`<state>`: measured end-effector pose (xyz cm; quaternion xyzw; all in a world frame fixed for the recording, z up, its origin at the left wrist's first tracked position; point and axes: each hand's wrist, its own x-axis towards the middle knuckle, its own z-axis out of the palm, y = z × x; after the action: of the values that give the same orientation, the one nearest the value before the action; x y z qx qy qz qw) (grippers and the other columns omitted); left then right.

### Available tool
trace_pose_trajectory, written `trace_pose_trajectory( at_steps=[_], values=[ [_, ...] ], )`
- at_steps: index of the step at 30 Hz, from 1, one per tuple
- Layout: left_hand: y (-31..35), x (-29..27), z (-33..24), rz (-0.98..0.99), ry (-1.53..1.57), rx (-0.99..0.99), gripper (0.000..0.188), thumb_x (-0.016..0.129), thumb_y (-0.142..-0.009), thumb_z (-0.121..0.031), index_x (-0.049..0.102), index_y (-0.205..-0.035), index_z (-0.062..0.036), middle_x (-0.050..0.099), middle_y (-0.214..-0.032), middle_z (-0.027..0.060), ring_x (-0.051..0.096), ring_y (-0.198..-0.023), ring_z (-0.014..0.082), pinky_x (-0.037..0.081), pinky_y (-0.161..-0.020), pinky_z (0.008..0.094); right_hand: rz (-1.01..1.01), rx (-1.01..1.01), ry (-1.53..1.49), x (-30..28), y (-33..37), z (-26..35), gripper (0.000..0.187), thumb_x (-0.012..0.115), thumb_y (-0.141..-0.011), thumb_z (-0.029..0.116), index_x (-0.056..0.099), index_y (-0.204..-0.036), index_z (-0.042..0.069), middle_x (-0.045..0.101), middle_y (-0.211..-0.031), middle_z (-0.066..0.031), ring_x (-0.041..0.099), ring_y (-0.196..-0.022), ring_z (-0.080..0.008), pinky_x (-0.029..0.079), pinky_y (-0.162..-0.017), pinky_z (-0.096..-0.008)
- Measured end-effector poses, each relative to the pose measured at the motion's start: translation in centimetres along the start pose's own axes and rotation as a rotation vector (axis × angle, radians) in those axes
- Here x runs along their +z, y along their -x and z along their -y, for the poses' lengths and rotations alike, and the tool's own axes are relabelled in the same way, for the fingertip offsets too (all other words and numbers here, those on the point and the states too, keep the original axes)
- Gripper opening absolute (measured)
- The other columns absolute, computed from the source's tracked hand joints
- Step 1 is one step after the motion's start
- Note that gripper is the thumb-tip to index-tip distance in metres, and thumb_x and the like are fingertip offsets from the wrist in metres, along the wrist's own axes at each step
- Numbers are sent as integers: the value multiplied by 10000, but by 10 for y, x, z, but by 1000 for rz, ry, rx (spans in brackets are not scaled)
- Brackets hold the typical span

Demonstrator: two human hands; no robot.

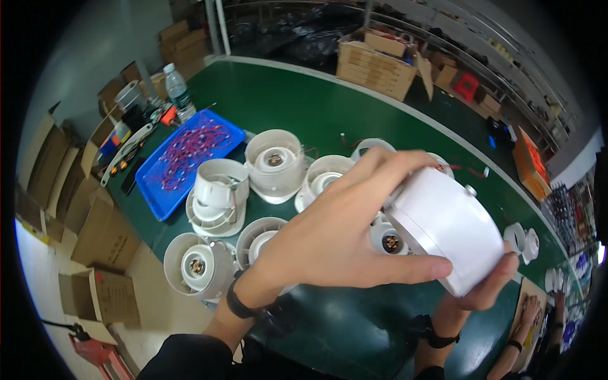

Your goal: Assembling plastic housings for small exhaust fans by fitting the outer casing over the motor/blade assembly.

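Between three and four o'clock from the middle of our view, we held a white housing (pixel 453 228) raised above the green desk (pixel 285 95). Its outer wall was smooth, glossy and rounded, bright over most of its face and greyer toward its nine o'clock side. A thin seam followed its eight o'clock edge, and a small round knob (pixel 470 190) jutted out at its one o'clock. We had it tilted with the curved wall facing us, so we could not see inside it.

Our left hand (pixel 345 228) was stretched wide around the piece, its fingers over the edge at eleven o'clock and its thumb pressed along the wall near seven. Our right hand (pixel 484 291) gripped it from below, fingertips curled up against the wall between four and five o'clock.

From eight to eleven o'clock we had several open housings (pixel 278 180) on the desk, also white, some showing copper-coloured coils (pixel 197 266) at their centres. Between nine and ten o'clock we had a blue tray (pixel 155 202) holding a tangle of red and purple wires (pixel 196 145); just beyond it, near ten o'clock, a clear bottle (pixel 178 92) stood upright. Out at four o'clock we saw another person's hand (pixel 531 310).
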<state>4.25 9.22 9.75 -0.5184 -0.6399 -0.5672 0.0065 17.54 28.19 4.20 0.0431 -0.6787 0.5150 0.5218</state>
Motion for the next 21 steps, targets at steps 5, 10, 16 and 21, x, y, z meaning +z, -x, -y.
trace_pose_trajectory(
  at_steps=[5, 10, 16, 21],
  values=[
    [0, -14, -7, 145, 220, -70, 270, 775, -809, -236, 684, -930, -13, 622, -773, 63, 597, -733, 140, 457, -632, 266, -442, 352, -503, -52, 12, -37, 720, 410, -984, 501, 225, -1523, 60, 334, -1502, -234, 453, -1324, -363, 405, -1102, -490],
    [2, -12, -6, 175, 296, -75, 183, 721, -878, -178, 683, -808, -13, 583, -576, 4, 500, -499, 71, 372, -478, 235, -224, 354, -655, -50, 5, -48, 718, 382, -996, 518, 219, -1518, 54, 397, -1461, -209, 475, -1308, -331, 433, -1078, -476],
    [4, -19, -2, -89, 188, -200, 153, 675, -912, -114, 657, -833, 16, 573, -595, -28, 434, -532, 1, 294, -474, 204, -219, 233, -397, 12, -20, -21, 718, 361, -992, 565, 269, -1483, 49, 511, -1352, -171, 539, -1243, -267, 475, -1039, -455],
    [-3, -23, -1, -161, 321, -318, 151, 644, -933, -104, 637, -875, 36, 520, -576, -70, 377, -522, -16, 258, -467, 199, 444, 307, -1076, -27, -51, -17, 659, 341, -1014, 502, 319, -1476, 32, 502, -1396, -152, 584, -1194, -245, 483, -1018, -449]
  ],
)
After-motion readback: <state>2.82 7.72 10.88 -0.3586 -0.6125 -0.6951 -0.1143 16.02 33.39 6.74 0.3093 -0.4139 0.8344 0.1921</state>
